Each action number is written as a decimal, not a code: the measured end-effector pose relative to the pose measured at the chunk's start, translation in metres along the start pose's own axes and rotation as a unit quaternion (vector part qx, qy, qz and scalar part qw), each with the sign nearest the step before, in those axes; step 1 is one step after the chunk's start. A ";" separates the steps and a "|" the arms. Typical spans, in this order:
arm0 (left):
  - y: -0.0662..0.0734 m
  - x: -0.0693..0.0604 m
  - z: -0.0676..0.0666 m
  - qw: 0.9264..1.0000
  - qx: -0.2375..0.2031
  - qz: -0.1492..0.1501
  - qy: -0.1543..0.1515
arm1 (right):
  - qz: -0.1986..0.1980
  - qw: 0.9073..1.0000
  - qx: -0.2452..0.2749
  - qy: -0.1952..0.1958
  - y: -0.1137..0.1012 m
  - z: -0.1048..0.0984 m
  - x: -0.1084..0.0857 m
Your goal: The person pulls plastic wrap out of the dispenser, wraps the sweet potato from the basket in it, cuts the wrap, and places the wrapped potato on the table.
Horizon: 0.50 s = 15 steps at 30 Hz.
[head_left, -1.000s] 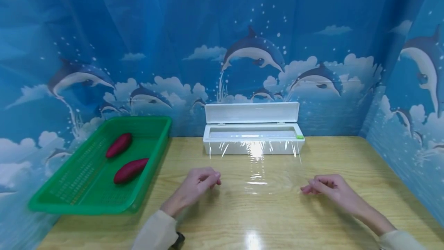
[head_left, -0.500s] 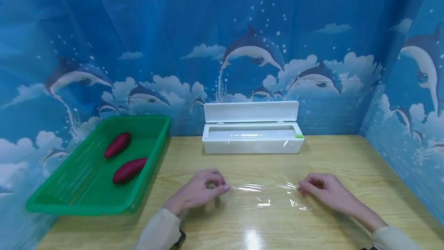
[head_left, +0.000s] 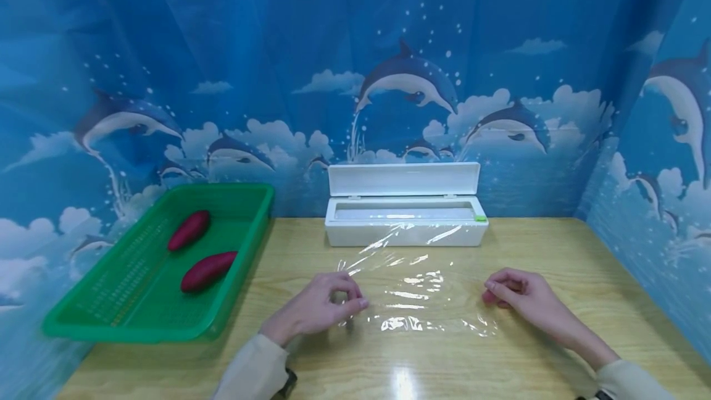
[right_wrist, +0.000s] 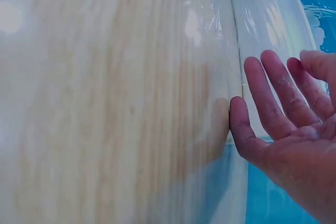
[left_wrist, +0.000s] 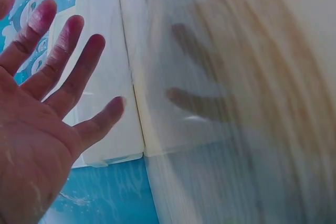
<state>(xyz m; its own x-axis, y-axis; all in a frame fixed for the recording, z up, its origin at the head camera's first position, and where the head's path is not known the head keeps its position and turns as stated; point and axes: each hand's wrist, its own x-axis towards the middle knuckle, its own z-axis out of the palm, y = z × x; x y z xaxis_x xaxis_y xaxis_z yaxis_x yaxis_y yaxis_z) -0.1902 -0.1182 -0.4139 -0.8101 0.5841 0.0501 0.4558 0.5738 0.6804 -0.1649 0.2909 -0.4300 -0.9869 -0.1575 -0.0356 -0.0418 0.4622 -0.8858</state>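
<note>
A sheet of clear plastic wrap (head_left: 411,295) runs from a white dispenser box (head_left: 405,234) over the wooden table, its surface creased and full of glints. At its left edge my left hand (head_left: 319,302) pinches the wrap between thumb and forefinger; the transparent film makes the exact contact hard to see. In the left wrist view the other fingers (left_wrist: 73,72) fan out, and the thumb is mostly cut off. My right hand (head_left: 533,304) pinches the opposite edge, thumb against forefinger. Its remaining fingers (right_wrist: 262,98) are extended in the right wrist view.
The box lid (head_left: 404,179) stands raised at the back, with a green piece (head_left: 480,218) at the box's right end. A green basket (head_left: 261,233) on the left holds two purple-red sweet potatoes (head_left: 208,271) (head_left: 189,230). A dolphin-print curtain (head_left: 300,48) encloses the table (head_left: 355,363).
The wrap was smoother and stretched from the box a second ago; now it lies slack with diagonal creases. My left hand has shifted slightly right, while my right hand has stayed nearly in place.
</note>
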 end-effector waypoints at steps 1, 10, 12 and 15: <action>0.000 0.000 0.000 1.000 0.003 0.000 0.003 | 0.007 1.000 0.010 0.003 0.000 -0.001 0.000; -0.002 -0.001 0.001 1.000 -0.012 0.004 0.025 | -0.203 0.955 -0.194 0.093 -0.005 0.007 0.005; -0.002 -0.001 0.001 1.000 -0.015 0.001 0.024 | -0.260 0.920 -0.276 0.100 -0.007 0.010 0.008; -0.002 0.000 0.002 1.000 -0.016 -0.002 0.021 | -0.284 0.885 -0.364 0.064 -0.009 0.014 0.011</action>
<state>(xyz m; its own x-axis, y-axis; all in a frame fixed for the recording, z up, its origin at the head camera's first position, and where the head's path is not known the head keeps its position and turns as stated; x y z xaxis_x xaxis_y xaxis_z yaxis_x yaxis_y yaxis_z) -0.1903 -0.1185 -0.4166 -0.8270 0.5570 0.0762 0.4403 0.5574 0.7039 -0.1736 0.2731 -0.4292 -0.7827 -0.4655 0.4132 -0.5791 0.7879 -0.2092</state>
